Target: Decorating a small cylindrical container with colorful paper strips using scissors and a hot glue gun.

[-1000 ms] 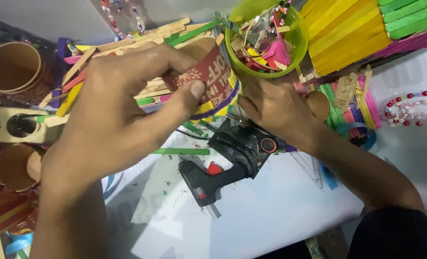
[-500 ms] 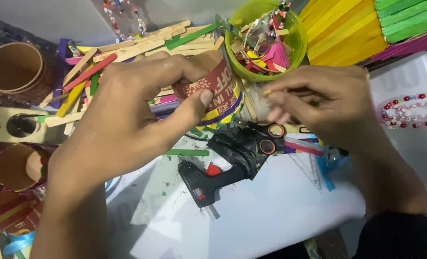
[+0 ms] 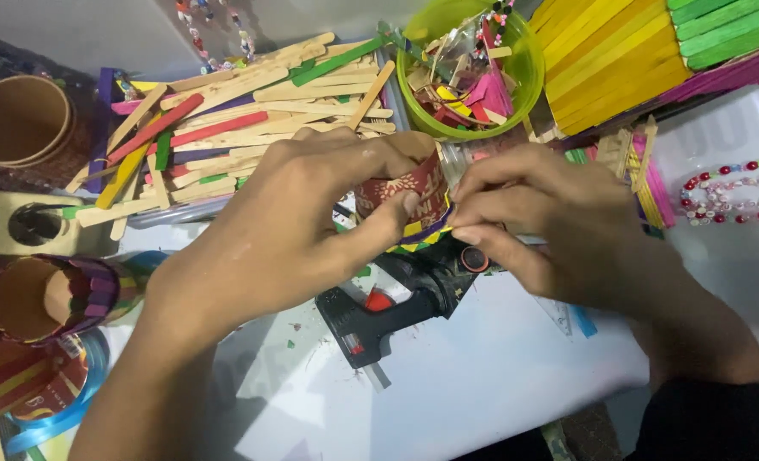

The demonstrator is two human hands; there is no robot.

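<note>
The paper cup, red-brown and patterned, is held just above the white surface, wrapped by the left hand with the thumb pressed across its side. At the cup's lower edge a band of coloured sticks is being pinched by the fingertips of the right hand, so both hands are closed in a grasp. Directly beneath, a black glue gun is lying on the surface. A loose pile of craft sticks and a green bowl of scraps are seen behind. If the thumb pressure is overdone, the thin cup wall could be dented; if the pinch slackens, a stick may slide crooked.
</note>
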